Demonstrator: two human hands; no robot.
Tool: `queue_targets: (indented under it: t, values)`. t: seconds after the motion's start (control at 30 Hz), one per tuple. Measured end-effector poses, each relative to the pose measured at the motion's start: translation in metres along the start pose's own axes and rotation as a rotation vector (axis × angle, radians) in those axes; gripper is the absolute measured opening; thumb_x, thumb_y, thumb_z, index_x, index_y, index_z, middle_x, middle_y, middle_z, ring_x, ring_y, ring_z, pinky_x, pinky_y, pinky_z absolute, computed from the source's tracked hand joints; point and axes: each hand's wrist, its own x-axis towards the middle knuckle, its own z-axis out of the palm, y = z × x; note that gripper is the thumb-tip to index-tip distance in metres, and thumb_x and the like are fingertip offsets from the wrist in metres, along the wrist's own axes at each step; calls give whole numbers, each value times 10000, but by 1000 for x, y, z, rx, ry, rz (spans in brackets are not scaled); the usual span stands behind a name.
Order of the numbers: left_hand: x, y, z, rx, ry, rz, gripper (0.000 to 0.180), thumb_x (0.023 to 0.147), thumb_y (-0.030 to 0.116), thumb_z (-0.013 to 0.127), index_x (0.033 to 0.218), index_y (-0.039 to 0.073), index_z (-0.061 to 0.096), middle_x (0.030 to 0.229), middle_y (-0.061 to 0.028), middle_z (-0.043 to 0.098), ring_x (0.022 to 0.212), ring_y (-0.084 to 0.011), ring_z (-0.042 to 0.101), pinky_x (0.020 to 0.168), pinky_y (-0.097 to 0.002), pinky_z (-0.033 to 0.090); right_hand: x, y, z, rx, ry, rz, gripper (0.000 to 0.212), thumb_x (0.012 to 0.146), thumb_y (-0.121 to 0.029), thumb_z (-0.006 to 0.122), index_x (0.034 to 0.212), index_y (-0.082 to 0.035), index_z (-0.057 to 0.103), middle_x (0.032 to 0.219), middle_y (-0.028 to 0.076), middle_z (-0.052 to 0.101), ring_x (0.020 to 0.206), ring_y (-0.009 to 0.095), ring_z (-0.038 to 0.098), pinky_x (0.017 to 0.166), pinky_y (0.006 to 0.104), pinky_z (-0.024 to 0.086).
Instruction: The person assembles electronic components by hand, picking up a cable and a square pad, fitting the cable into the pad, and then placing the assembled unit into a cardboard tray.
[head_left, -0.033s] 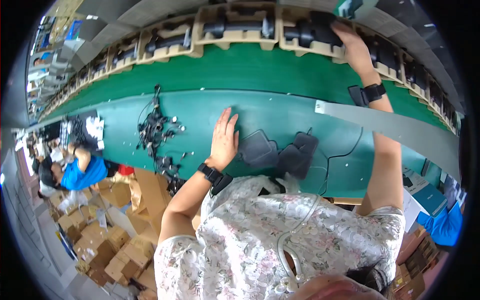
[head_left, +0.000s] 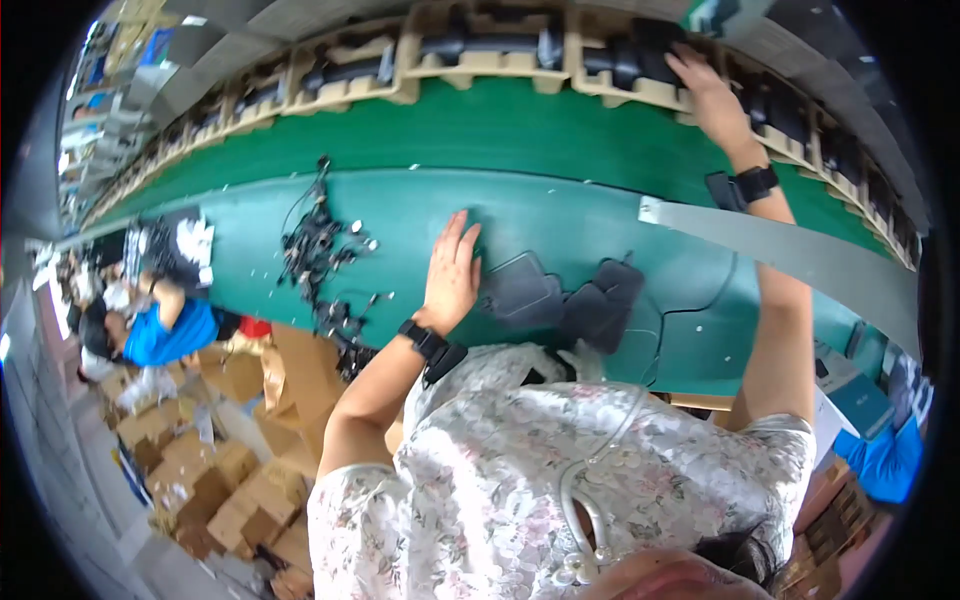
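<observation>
My left hand (head_left: 455,275) lies on the green work table with its fingers stretched out, holding nothing. Close to its right are two dark grey flat pouches (head_left: 525,290) (head_left: 603,300). My right hand (head_left: 712,100) reaches far over to the row of trays. Its fingers are pressed together at the right edge of a black flat piece (head_left: 657,48), which lies over one cardboard-coloured tray (head_left: 625,97). The thumb's grip is partly hidden. Black parts sit in that tray beside the piece.
A tangle of black cables (head_left: 318,250) lies left of my left hand. A grey metal strip (head_left: 760,226) crosses near my right forearm. Along the far green belt (head_left: 480,130) runs a row of trays. Another person in blue (head_left: 172,330) works at far left, near cardboard boxes (head_left: 240,500).
The whole view has shifted slightly. Both hands stay at the same places, the left on the table and the right at the black flat piece.
</observation>
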Motion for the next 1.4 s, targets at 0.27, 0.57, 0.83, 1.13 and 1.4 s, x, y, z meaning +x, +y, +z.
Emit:
queue_targets:
  t: [0.27,0.57,0.83,1.13,1.4]
  values:
    - [-71,-60,13,74,26,-228,492,724,-13,548,1193,20,403,1268,-231,351,1152,-387,376,987,-435,318,-19,24,16,124,-153,-5,406,871,-35,383,1269,-96,431,1355,129,356,1257,274,333,1024,317,275]
    - [-39,-134,-35,267,450,-216,400,713,-6,542,1102,10,450,1144,-200,468,1068,-372,435,919,-414,366,-60,35,-8,881,121,648,355,890,-95,409,1238,-45,463,1317,95,423,1230,243,380,1024,351,296]
    - [49,-226,-42,216,233,-778,291,768,166,566,994,-3,494,963,-170,560,881,-352,524,791,-430,423,-265,-35,35,912,701,1374,186,839,-222,521,955,-90,583,860,52,589,741,154,548,617,292,451]
    - [47,-114,22,248,-110,-129,172,797,201,546,909,73,519,865,-149,576,798,-306,584,669,-404,476,-179,-251,18,667,61,923,227,864,-173,523,1054,-57,564,1003,78,578,940,197,543,807,301,434]
    - [40,21,15,-420,-183,230,241,814,159,559,1033,60,550,875,-129,595,714,-240,604,601,-338,485,-61,-287,2,677,-401,352,372,875,-210,495,1213,-61,445,1163,113,533,1006,282,536,860,359,427]
